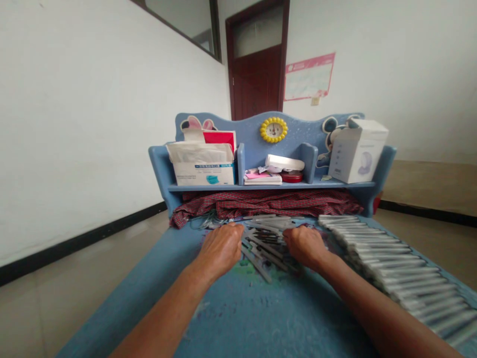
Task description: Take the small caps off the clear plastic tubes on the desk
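A loose heap of thin grey sticks (265, 237) lies on the blue desk (238, 308) in front of a red checked cloth (268, 203). My left hand (220, 247) rests palm down on the heap's left side, fingers curled into the sticks. On the heap's right side, my right hand (305, 244) does the same. The backs of the hands hide the fingertips, so I cannot make out what they grip. Along the right edge of the desk runs a neat row of several grey sticks (391, 271) laid side by side.
The desk's blue shelf unit (272, 185) holds a box of masks (204, 171), a white carton (357, 151), small books and a red tin. A yellow clock (274, 130) sits on its back panel. White walls and a dark red door (257, 79) stand behind.
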`<state>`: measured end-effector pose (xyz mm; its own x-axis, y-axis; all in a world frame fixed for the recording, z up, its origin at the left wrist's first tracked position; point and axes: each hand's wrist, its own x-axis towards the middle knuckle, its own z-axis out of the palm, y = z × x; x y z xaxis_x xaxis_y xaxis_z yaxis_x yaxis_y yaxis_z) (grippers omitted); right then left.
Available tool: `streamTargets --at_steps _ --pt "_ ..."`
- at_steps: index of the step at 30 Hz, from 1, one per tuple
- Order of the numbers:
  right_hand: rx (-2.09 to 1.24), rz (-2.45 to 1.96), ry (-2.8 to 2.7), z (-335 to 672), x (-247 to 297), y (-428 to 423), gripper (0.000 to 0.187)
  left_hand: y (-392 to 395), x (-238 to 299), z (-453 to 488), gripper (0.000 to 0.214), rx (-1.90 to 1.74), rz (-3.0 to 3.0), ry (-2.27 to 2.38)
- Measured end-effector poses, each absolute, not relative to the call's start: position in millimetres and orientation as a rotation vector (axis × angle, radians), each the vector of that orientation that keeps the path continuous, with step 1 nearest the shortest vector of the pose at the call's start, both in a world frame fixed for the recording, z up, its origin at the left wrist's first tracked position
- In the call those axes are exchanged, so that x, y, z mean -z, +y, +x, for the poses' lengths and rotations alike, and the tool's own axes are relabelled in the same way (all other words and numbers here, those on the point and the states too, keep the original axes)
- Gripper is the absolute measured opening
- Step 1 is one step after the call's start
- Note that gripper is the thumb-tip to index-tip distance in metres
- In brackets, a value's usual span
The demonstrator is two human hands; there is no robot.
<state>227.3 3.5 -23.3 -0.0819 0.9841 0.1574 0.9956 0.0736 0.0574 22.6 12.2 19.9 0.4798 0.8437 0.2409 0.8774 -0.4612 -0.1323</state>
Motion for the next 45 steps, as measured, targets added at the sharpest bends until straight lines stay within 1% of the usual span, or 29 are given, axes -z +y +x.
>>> streamTargets --at_steps 4,10,23,28,36,40,43,45 --pt "0.287 -2.065 -2.196 231.1 32.5 18.2 0.035 12.0 -20.3 22.5 0.011 0.196 -2.490 -1.498" --pt "0.241 -2.052 -2.205 227.3 37.3 27.4 0.031 11.3 -21.3 22.2 0.010 0.217 -2.501 -1.514" --pt "-0.145 -2.112 -2.062 237.6 34.5 46.4 0.021 11.3 -20.5 22.4 0.012 0.191 -2.519 -1.494" --pt "-0.237 -2.091 -2.045 240.2 33.9 47.6 0.018 10.8 -21.9 22.5 0.013 0.186 -2.526 -1.493" --pt "-0.297 -1.940 -2.095 245.9 33.2 45.5 0.015 12.4 -22.0 19.5 0.010 0.216 -2.532 -1.463" --pt "-0.347 -1.815 -2.133 250.3 24.8 33.0 0.019 13.9 -23.6 18.1 0.010 0.218 -2.517 -1.471" --pt "-0.542 -1.649 -2.129 252.5 17.8 19.6 0.023 14.9 -25.8 15.1 0.011 0.198 -2.477 -1.507" --pt "-0.706 -1.540 -2.084 252.3 14.9 12.0 0.022 16.0 -27.0 11.8 0.012 0.193 -2.439 -1.529"
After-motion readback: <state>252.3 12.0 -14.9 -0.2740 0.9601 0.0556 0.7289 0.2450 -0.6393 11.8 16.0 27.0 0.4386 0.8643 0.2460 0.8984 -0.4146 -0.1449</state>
